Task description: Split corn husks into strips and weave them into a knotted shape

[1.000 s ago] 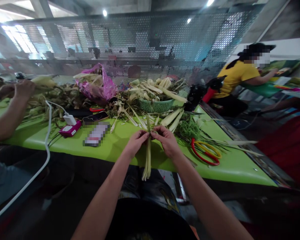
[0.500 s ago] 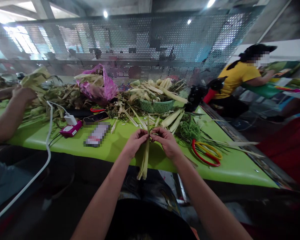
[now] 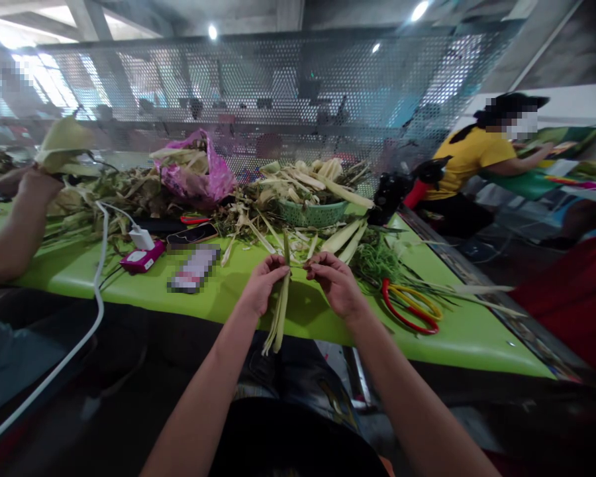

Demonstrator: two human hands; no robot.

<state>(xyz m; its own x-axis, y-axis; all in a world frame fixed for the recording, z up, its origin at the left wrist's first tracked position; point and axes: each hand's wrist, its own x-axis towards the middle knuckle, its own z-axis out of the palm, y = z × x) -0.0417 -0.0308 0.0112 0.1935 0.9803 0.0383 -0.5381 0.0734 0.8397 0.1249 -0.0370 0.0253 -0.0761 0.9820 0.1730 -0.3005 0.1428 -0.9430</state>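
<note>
My left hand (image 3: pixel 263 285) is closed on a bunch of long pale-green leaf strips (image 3: pixel 278 318) that hang down past the near edge of the green table (image 3: pixel 457 331). My right hand (image 3: pixel 335 281) is just to its right, fingers pinched together near the top of the strips; what it pinches is too small to make out. Loose husks and strips (image 3: pixel 342 238) lie on the table right behind both hands.
Red and yellow scissors (image 3: pixel 410 305) lie right of my hands. A green basket of husks (image 3: pixel 312 209), a pink bag (image 3: pixel 198 172), phones (image 3: pixel 193 265) and a white cable (image 3: pixel 97 265) sit further back. Another person's arm (image 3: pixel 14 225) lifts a husk at left; a person in yellow (image 3: pixel 469 165) sits far right.
My hands have drawn slightly apart and the bunch has swung left with my left hand. The person at left has raised a husk higher.
</note>
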